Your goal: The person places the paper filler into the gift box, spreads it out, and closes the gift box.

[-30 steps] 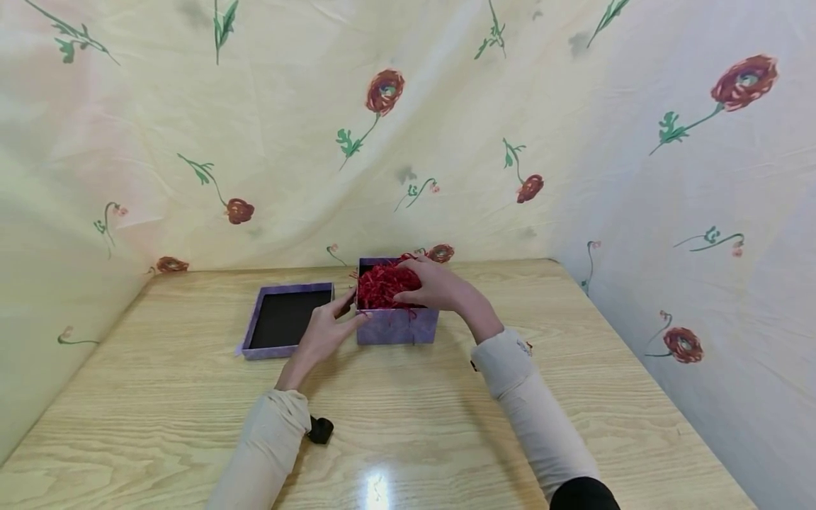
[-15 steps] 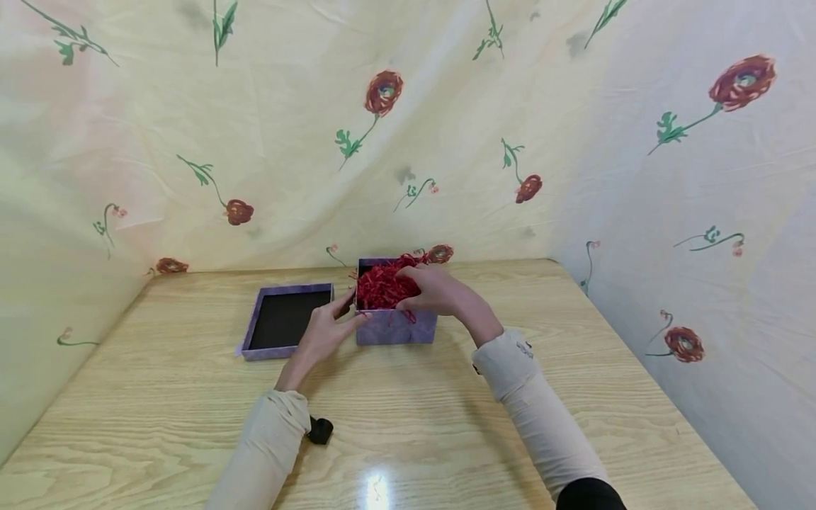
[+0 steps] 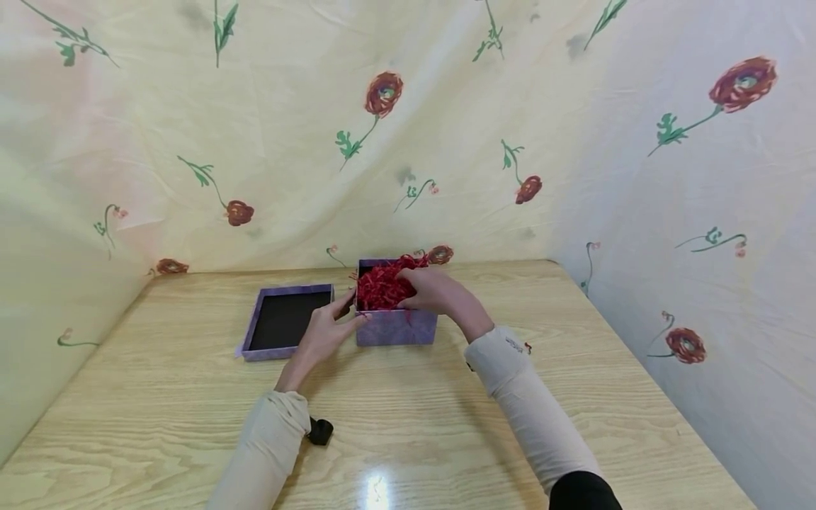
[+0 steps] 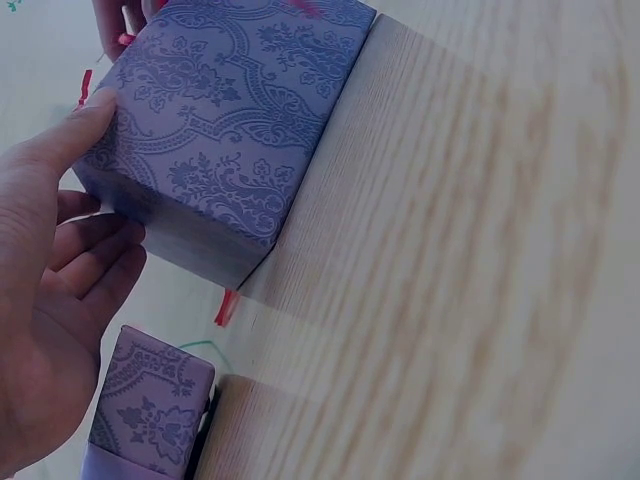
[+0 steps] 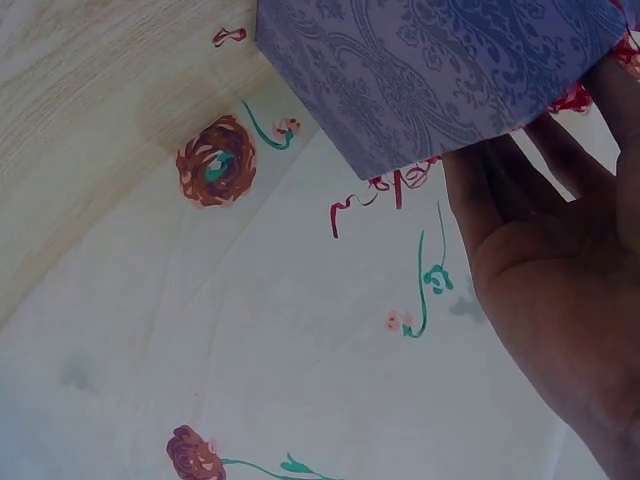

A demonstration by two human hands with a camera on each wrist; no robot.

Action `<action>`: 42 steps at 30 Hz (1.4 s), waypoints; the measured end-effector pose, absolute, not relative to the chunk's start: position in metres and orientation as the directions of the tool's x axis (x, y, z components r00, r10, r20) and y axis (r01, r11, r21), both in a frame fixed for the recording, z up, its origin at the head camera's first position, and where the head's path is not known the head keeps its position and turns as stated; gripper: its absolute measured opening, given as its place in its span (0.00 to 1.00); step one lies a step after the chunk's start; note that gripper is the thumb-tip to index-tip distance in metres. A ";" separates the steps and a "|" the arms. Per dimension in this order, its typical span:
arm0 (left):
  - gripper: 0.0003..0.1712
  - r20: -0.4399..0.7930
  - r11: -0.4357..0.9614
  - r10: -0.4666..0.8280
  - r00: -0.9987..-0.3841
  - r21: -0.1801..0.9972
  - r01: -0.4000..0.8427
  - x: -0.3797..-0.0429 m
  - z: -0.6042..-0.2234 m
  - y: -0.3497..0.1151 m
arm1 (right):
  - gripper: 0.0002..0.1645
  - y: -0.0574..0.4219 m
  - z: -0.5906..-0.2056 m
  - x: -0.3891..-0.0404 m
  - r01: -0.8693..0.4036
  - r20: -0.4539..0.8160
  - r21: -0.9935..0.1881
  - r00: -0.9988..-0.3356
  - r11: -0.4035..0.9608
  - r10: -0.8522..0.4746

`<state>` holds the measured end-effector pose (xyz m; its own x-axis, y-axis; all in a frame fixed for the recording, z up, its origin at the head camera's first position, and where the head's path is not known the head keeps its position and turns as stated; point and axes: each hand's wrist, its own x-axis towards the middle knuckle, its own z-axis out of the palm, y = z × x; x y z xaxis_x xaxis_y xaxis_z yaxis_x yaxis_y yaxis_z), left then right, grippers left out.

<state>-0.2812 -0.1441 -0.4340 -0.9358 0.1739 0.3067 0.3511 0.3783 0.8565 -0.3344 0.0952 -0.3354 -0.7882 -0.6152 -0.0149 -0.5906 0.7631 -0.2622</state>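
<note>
A purple patterned box [image 3: 395, 329] stands at the far side of the table, full of red shredded paper [image 3: 379, 287]. My left hand [image 3: 328, 329] holds the box's front left corner: in the left wrist view the thumb [image 4: 90, 115] lies on the front wall and the fingers [image 4: 100, 255] touch the side wall. My right hand [image 3: 436, 290] reaches over the right rim and presses the shredded paper, thumb and fingers spread apart; its fingertips are hidden in the box. In the right wrist view, red strands stick out beyond the box wall [image 5: 440, 80].
The purple box lid [image 3: 287, 322], black inside, lies upturned left of the box, close to my left forearm. A small red scrap [image 3: 528, 348] lies on the table right of my right cuff. Flowered cloth [image 3: 306, 142] hangs behind and at both sides.
My right hand has shifted slightly within the shredded paper, and its fingers have drawn a little closer to the thumb. The left hand, box and lid have stayed put.
</note>
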 end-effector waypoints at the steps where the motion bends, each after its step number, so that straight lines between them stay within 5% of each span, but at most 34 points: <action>1: 0.43 0.305 0.376 0.174 -0.936 0.858 0.350 -0.281 -0.434 -0.144 | 0.28 0.093 -0.336 -0.335 -0.590 -0.016 -0.248 -0.791 0.769 -0.612; 16: 0.43 0.313 0.385 0.171 -0.934 0.852 0.356 -0.281 -0.434 -0.145 | 0.23 0.073 -0.350 -0.351 -0.555 -0.043 -0.124 -0.825 0.822 -0.563; 27: 0.43 0.307 0.386 0.181 -0.934 0.852 0.355 -0.283 -0.435 -0.146 | 0.30 0.075 -0.330 -0.343 -0.516 -0.117 -0.198 -0.832 0.833 -0.543; 35: 0.42 0.326 0.380 0.170 -0.930 0.849 0.367 -0.283 -0.433 -0.145 | 0.42 0.066 -0.319 -0.321 -0.555 0.085 -0.170 -0.832 0.814 -0.549; 42: 0.40 0.313 0.377 0.173 -0.934 0.855 0.357 -0.284 -0.435 -0.145 | 0.33 0.045 -0.339 -0.317 -0.574 0.107 -0.222 -0.818 0.788 -0.566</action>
